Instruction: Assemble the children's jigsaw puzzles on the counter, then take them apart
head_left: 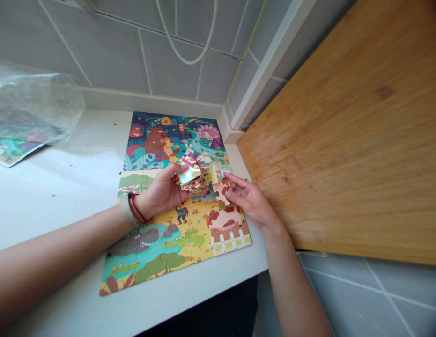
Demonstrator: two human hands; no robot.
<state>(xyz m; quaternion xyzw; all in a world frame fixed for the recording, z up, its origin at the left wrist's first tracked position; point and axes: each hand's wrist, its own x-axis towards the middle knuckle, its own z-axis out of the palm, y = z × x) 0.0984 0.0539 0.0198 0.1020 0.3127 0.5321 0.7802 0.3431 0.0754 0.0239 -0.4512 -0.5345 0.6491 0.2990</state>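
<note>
My left hand (168, 187) is closed around a stack of jigsaw pieces (191, 175), its thumb pressing on the top one. Between the thumb and fingers of my right hand (249, 199) is a jigsaw piece (221, 188) with a pale, red-brown-patched pattern. That piece is just right of the stack, over assembled puzzle sections showing cow patches and a white fence. Below both hands lie a dark forest puzzle (152, 140) at the back and a yellow and blue animal puzzle (193, 224) nearer me. My left hand and the stack hide part of them.
A clear plastic bag (63, 93) and a printed picture sheet (24, 135) lie at the left of the white tabletop (80, 173). A wooden panel (344, 140) stands close on the right. A white cable (189, 61) hangs against the tiled wall behind.
</note>
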